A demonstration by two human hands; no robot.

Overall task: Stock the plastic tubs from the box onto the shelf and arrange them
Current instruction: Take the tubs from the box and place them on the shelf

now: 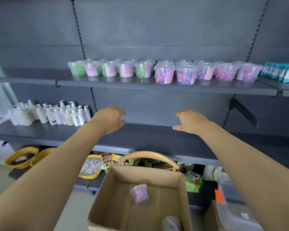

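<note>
A row of clear plastic tubs [165, 70] with green, pink and purple contents lines the dark upper shelf [157, 86]. Below me stands an open cardboard box [117, 197]; one tub [139, 193] lies on its floor and another tub [171, 223] shows at its near edge. My left hand [111, 118] and my right hand [188, 121] are both raised in front of the middle shelf [148, 139], fingers loosely curled, holding nothing. They hang between the box and the upper shelf, touching neither.
White pump bottles [57, 114] stand at the left of the middle shelf. Teal packets [282, 72] sit at the upper shelf's right end. Yellow bowls [22, 158] and snack packs fill the bottom level behind a basket handle [148, 155]. A clear bin [235, 214] stands to the right of the box.
</note>
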